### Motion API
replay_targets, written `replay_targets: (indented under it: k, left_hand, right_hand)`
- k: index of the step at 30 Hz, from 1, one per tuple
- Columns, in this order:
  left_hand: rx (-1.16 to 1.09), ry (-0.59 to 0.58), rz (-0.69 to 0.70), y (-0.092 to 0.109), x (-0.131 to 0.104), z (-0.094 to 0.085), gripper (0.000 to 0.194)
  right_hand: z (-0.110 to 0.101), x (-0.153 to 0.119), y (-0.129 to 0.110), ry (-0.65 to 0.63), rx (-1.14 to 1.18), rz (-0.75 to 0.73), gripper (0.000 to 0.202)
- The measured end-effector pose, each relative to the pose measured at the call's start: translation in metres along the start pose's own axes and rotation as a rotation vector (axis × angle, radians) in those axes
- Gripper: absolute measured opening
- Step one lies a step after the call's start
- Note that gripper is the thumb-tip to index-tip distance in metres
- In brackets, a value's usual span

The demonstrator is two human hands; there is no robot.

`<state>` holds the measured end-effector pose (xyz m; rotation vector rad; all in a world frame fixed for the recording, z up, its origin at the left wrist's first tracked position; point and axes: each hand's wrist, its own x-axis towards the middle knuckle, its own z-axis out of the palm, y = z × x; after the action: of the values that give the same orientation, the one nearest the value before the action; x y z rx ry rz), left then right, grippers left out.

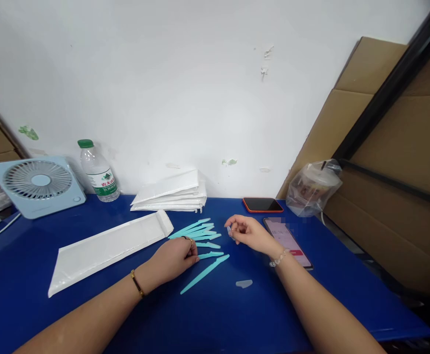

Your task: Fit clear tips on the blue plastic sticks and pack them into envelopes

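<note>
Several slim turquoise sticks (204, 275) lie fanned out on the blue table. My left hand (178, 256) is closed over them, its thumb and fingertips pinching the end of one turquoise stick. To the right, my right hand (247, 233) pinches a small clear plastic piece (230, 231) between thumb and fingers, a little off the tips of the sticks. A similar clear piece (244, 283) lies on the table below my right hand. A long white pouch (109, 250) rests at the left of my left hand.
White pouches (170, 191) are stacked by the wall. A blue fan (40, 186) and a water bottle (99, 172) stand at the left. Two phones, one dark (262, 204) and one lit (287, 241), lie at the right, near a bagged cup (313, 187).
</note>
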<state>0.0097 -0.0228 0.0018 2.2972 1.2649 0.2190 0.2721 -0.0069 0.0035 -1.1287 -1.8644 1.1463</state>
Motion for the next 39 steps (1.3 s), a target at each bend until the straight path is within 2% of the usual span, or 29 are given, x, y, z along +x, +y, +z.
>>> replay_targets:
  k: [4,7,14,21,27,31,36,39]
  left_hand:
    - [-0.196,0.005,-0.03,-0.004,0.004,0.0,0.026]
    - [-0.318,0.017,-0.027,-0.009,0.007,0.001,0.028]
    - [-0.425,0.023,-0.004,-0.012,0.01,0.003,0.03]
    - [-0.372,0.061,-0.008,-0.008,0.01,0.0,0.029]
    - [-0.343,0.077,-0.022,-0.01,0.011,-0.001,0.03]
    - [-0.363,0.073,-0.005,-0.008,0.01,0.0,0.032]
    - [-0.379,0.082,0.0,-0.005,0.01,0.0,0.032]
    - [-0.371,0.093,-0.017,-0.009,0.013,-0.001,0.033]
  right_hand:
    - [0.005,0.004,0.002,0.059,0.351,0.067,0.027]
    - [0.006,0.006,0.004,0.093,0.466,0.133,0.031]
    - [0.007,0.007,0.007,0.173,0.453,0.145,0.033]
    - [0.021,0.008,0.005,0.165,0.48,0.15,0.033]
    - [0.019,0.008,0.002,0.259,0.524,0.126,0.034]
    - [0.025,0.007,-0.001,0.218,0.493,0.143,0.035]
    - [0.043,0.006,-0.006,0.08,0.485,0.169,0.038]
    - [0.04,0.005,-0.006,0.112,0.472,0.166,0.038]
